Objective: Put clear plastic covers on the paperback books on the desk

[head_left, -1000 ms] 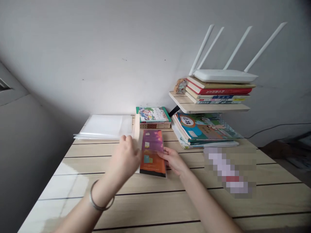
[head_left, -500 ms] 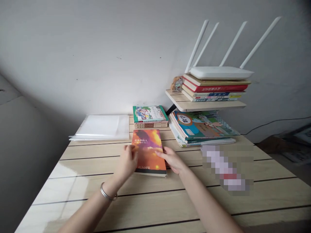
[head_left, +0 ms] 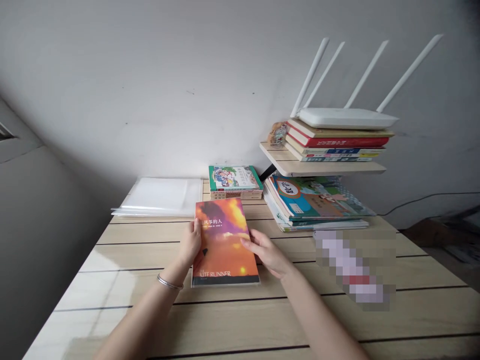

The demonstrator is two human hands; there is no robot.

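Observation:
A closed paperback with an orange and purple sunset cover is tilted up a little above the wooden table, front cover facing me. My left hand grips its left edge, thumb on the cover. My right hand holds its right edge, fingers curled round the side. A silver bangle sits on my left wrist.
A stack of clear plastic sheets lies at the back left. Behind the paperback is a small pile of books. To the right are more flat books, a wall shelf with books and a white router. A blurred patch covers something at right.
The book's front cover was open and has been shut. Both hands then drew the closed book nearer to me and lifted its near edge.

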